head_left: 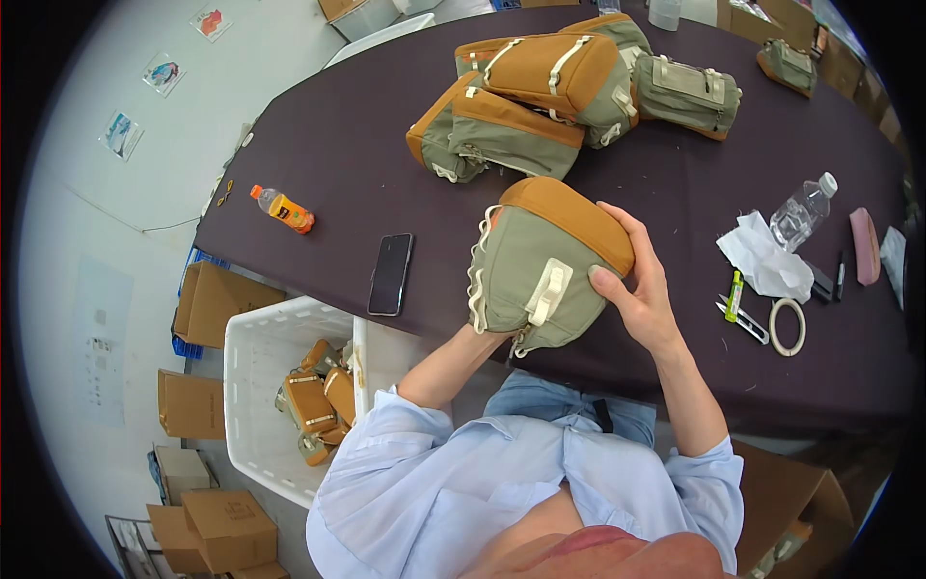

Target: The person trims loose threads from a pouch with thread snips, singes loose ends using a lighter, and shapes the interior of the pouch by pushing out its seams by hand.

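A green and brown bag (521, 256) with cream loops, a cream handle and a zipper is held up over the table's front edge. My right hand (637, 289) grips its right side, with the thumb on the green face and the fingers behind the brown panel. Beneath the bag's lower left, my left hand (482, 336) is mostly hidden; only the wrist side shows and its fingers are out of sight. Further back on the dark table (328, 125) lies a pile of similar bags (540, 87).
Left of the bag are a black phone (391, 275) and an orange drink bottle (283, 209). On the right lie a clear bottle (803, 212), white paper (762, 256), snips (743, 318) and a tape ring (787, 327). A white bin (289, 323) holds smaller bags.
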A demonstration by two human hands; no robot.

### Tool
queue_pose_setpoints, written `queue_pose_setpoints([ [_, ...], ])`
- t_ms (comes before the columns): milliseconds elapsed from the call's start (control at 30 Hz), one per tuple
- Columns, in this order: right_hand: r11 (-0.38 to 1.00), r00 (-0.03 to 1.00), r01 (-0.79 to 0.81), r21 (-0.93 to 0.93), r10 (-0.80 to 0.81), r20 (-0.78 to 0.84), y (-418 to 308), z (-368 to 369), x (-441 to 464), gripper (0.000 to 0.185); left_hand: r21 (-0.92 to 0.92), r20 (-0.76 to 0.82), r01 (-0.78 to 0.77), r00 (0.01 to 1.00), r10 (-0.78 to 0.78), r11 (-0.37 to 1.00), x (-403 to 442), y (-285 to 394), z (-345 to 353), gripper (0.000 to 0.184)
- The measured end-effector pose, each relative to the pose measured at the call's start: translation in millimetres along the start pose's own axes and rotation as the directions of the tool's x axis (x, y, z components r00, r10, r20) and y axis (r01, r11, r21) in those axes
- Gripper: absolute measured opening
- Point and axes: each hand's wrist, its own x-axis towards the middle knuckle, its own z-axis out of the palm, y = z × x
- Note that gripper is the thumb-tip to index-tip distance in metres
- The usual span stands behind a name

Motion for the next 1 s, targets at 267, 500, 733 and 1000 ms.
queue_pose_setpoints([
  [267, 0.998, 1.0, -0.025, 0.063, 0.025, -0.012, 8.0, -2.7, -2.3, 0.063, -0.25, 0.154, 0.121, 0.984, -0.083, 0.961, 7.3, 4.0, -10.8, 0.059],
  [500, 0.988, 0.998, -0.036, 0.152, 0.042, -0.039, 16.7, -2.8, -5.5, 0.061, 0.142, 0.046, 0.039, 0.998, -0.046, 0.989, 9.2, 5.0, -15.1, 0.057],
  [733, 0.986, 0.992, -0.035, 0.165, 0.054, -0.111, 14.3, -1.4, -9.2, 0.056, 0.466, 0.148, -0.099, 0.988, 0.033, 0.879, 11.2, 9.3, -26.5, 0.057],
  [1000, 0.872, 0.889, -0.134, 0.47, 0.316, -0.332, 26.9, -22.4, 3.3, 0.042, 0.95, 0.25, -0.176, 0.923, -0.291, 0.26, -15.0, 73.6, 5.6, 0.073],
])
